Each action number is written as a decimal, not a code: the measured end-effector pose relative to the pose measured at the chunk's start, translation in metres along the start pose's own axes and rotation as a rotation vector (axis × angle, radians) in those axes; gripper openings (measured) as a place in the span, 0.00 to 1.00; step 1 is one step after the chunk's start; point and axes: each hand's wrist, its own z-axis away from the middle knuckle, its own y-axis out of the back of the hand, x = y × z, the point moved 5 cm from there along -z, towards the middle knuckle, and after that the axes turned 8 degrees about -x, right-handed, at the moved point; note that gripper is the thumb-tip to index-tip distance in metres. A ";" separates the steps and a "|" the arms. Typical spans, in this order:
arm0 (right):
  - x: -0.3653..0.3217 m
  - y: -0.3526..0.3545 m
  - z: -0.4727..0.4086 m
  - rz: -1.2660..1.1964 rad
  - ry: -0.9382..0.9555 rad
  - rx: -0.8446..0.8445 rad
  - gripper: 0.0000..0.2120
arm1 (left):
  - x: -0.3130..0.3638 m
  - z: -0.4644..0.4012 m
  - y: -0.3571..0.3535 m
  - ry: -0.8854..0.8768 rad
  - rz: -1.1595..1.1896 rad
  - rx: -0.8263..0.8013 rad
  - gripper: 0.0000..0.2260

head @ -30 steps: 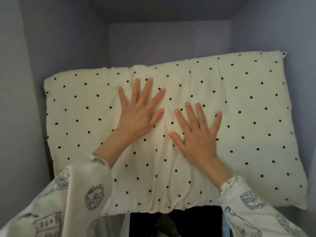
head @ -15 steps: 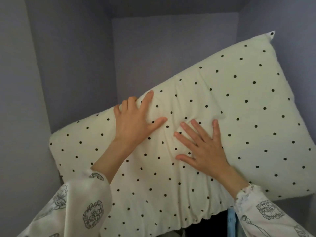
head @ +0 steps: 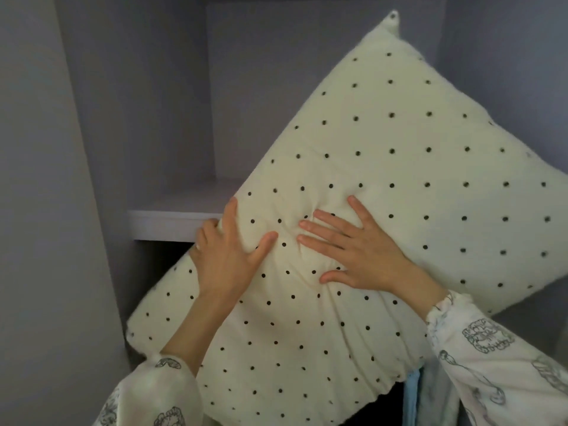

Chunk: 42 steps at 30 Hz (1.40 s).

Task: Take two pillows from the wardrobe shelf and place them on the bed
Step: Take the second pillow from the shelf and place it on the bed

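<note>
The dotted pillow (head: 384, 186) is tilted steeply, its upper corner high in the wardrobe and its lower left end below the shelf (head: 175, 221). The left hand (head: 227, 259) clamps its left edge, fingers curled behind it, probably pinching fabric. The right hand (head: 359, 253) lies flat on its face, fingers spread.

We face a wardrobe recess with plain lavender-grey walls (head: 147, 96) in dim, soft light. A pale shelf board (head: 172, 221) crosses it on the left, shadow beneath. Light blue fabric (head: 412, 398) hangs at the bottom edge.
</note>
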 end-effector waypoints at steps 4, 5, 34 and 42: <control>0.004 0.003 -0.010 0.040 0.197 -0.069 0.39 | -0.021 0.023 -0.020 0.156 0.199 -0.104 0.40; 0.005 0.004 -0.012 0.054 0.204 -0.069 0.39 | -0.020 0.027 -0.023 0.165 0.236 -0.130 0.41; 0.033 0.015 0.158 -0.743 -1.445 0.319 0.38 | 0.080 -0.034 -0.011 -0.341 -0.162 0.004 0.32; 0.048 -0.005 0.186 -1.359 -1.482 0.630 0.49 | 0.063 -0.051 0.000 -0.159 0.082 -0.184 0.41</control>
